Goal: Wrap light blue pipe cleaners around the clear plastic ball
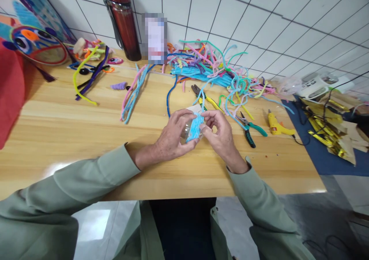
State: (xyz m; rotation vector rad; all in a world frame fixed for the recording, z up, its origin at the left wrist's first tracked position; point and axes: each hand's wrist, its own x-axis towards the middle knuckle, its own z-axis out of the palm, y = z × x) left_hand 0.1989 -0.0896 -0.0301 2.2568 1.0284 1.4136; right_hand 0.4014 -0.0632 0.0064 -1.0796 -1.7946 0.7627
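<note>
A small clear plastic piece (186, 131), wrapped in rows of light blue pipe cleaner (195, 127), is held between my hands above the table. My left hand (175, 137) grips it from the left, thumb below and fingers over the top. On the right side, my right hand (220, 135) pinches the blue pipe cleaner between thumb and fingertips. A loose blue strand (203, 98) rises from the piece toward the back. Just behind my hands lie yellow-handled pliers (211, 100), partly covered by strands. My fingers hide some of the plastic piece.
A tangled pile of pipe cleaners (207, 69) lies along the wall. Green-handled pliers (250, 131) and a yellow glue gun (278, 125) are at right. A red thermos (124, 25) and blurred phone (155, 39) stand at the back. Twisted blue-pink strands (134, 94) lie left.
</note>
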